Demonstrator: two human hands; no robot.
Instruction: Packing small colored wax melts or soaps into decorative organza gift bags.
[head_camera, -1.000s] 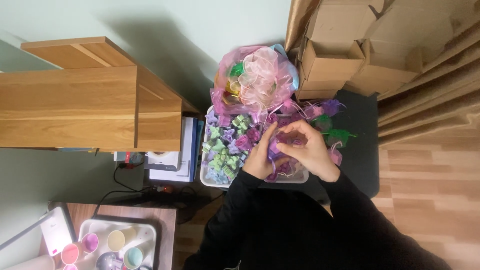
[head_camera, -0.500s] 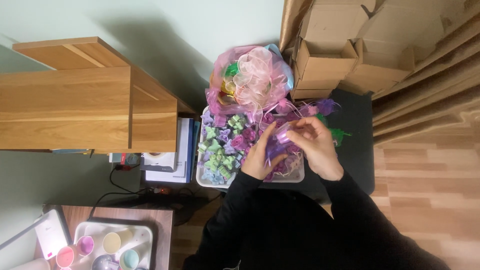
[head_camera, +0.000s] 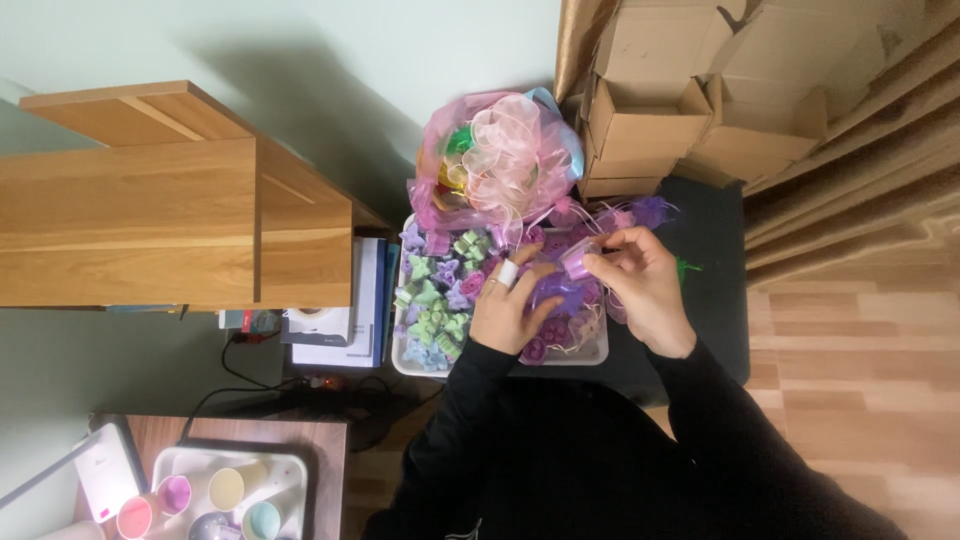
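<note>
A white tray (head_camera: 402, 362) holds several small green and purple butterfly-shaped pieces on its left half and purple sheer pouches on its right. My left hand (head_camera: 512, 308) rests over the tray's middle, holding a purple sheer pouch (head_camera: 556, 294) against the pile. My right hand (head_camera: 642, 285) is above the tray's right edge and pinches a small pale purple piece (head_camera: 578, 261) at the pouch's top. A bundle of pink sheer pouches (head_camera: 495, 160) lies just beyond the tray.
Open cardboard boxes (head_camera: 640, 110) stand at the back right. A wooden cabinet (head_camera: 150, 200) fills the left, with books (head_camera: 365, 300) beside the tray. A second tray with coloured cups (head_camera: 225, 490) sits bottom left. Wooden floor lies to the right.
Both hands have shifted slightly upward and right over the tray. My right hand has lifted a small purple piece to the pouch's top.
</note>
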